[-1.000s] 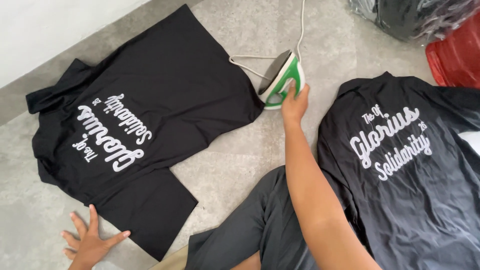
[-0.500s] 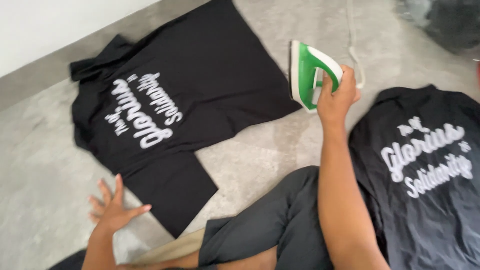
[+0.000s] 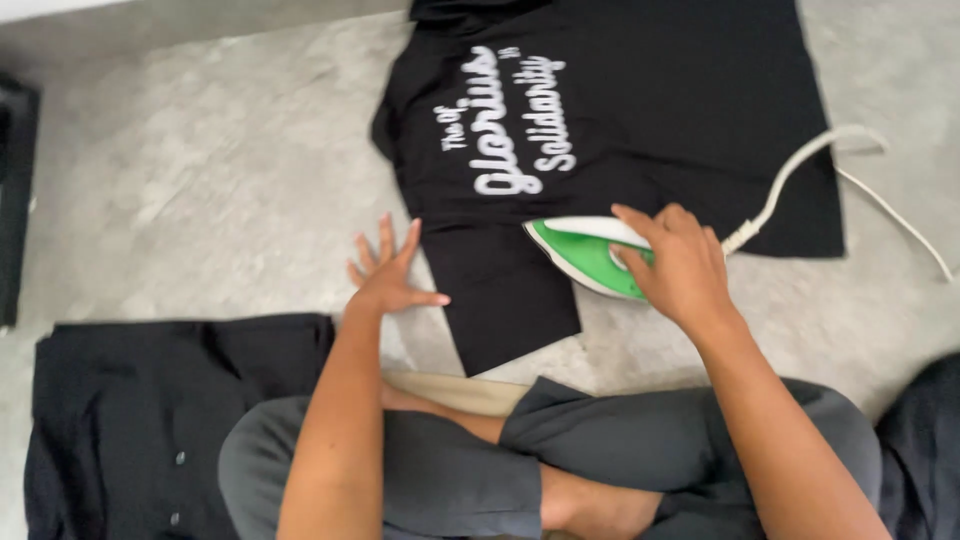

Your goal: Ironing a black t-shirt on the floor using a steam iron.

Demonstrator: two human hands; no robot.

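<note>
Head view: we sit cross-legged on the grey floor [image 3: 200, 180]. Our right hand [image 3: 680, 265] closes around the handle of the green-and-white iron [image 3: 585, 255], which rests on the lower edge of the black printed shirt [image 3: 650, 100] spread before us. Our left hand [image 3: 390, 275], fingers spread, lies flat on the floor, touching the shirt's sleeve edge. Its white cord [image 3: 800, 170] trails across the shirt.

Iron [image 3: 585, 255] on shirt [image 3: 640, 110]
</note>
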